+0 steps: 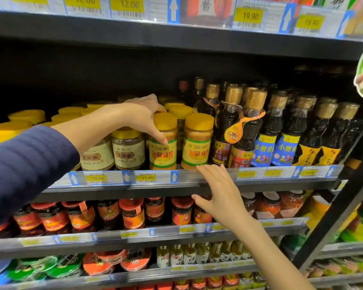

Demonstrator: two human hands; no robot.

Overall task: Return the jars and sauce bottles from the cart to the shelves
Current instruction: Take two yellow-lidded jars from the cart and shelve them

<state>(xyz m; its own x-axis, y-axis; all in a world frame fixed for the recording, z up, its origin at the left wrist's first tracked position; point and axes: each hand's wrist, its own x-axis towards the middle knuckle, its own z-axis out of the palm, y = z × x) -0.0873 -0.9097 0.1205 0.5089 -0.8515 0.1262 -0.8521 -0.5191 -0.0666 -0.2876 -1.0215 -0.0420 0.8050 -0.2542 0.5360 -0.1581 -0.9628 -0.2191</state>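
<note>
1. Left hand (143, 114) grips the yellow-lidded jar (164, 151) under its palm, thumb on the label, likely seating it upright.
2. Right hand (220, 193), fingers flat, touches the shelf rail (281, 174) at its fingertips, probably steadying.

On the black metal shelf (113, 191), yellow-lidded plastic sauce jars (197, 141) stand left of dark glass sauce bottles (285, 132); red-lidded glass jars (132, 214) line the lower shelf (113, 246) beneath.
</note>
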